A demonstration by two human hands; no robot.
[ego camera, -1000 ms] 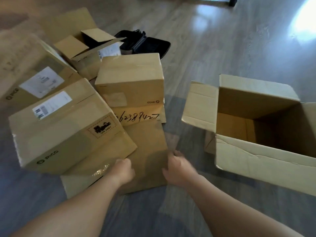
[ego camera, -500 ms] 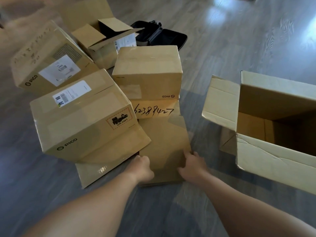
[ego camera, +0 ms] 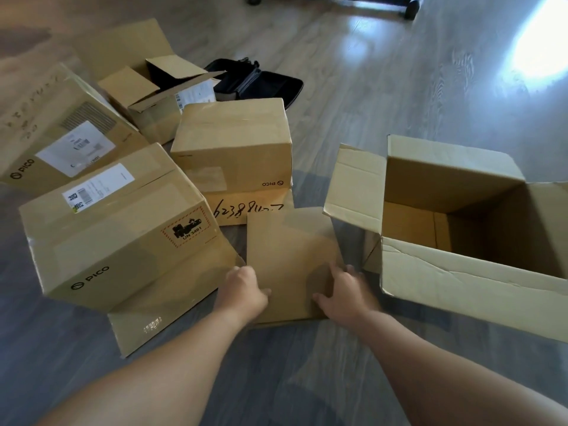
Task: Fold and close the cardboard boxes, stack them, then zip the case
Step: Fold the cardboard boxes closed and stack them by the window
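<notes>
Both hands are down on the flattened cardboard box (ego camera: 292, 259) that lies on the wood floor (ego camera: 384, 87) in front of the person. Left hand (ego camera: 244, 292) sits at the panel's left edge, knuckles up, fingers curled over the edge so that it seems to be gripping it — though the fingertips are hidden under the hand, so the hold is a judgement. Right hand (ego camera: 347, 292) lies near the right edge with its thumb spread across the top face and its fingers bent round the side, holding the panel there.

Going left to right: two sealed PICO boxes lie at the far left, the nearer one (ego camera: 116, 229) tilted and resting on a loose flat sheet (ego camera: 172, 305) just beside the left hand. Behind them stands a small box with its flaps open (ego camera: 159, 96). In the middle, a closed box (ego camera: 233, 146) sits on the far end of the flattened one, with the black case (ego camera: 261, 81) open on the floor beyond it. At the right is a large open box (ego camera: 461, 241), its near flap close to the right hand.

Flat corrugated board like this is probably light and fairly stiff, but it bends readily along its creases — best taken at opposite edges, as now. The box resting on its far end will likely resist a pull.
</notes>
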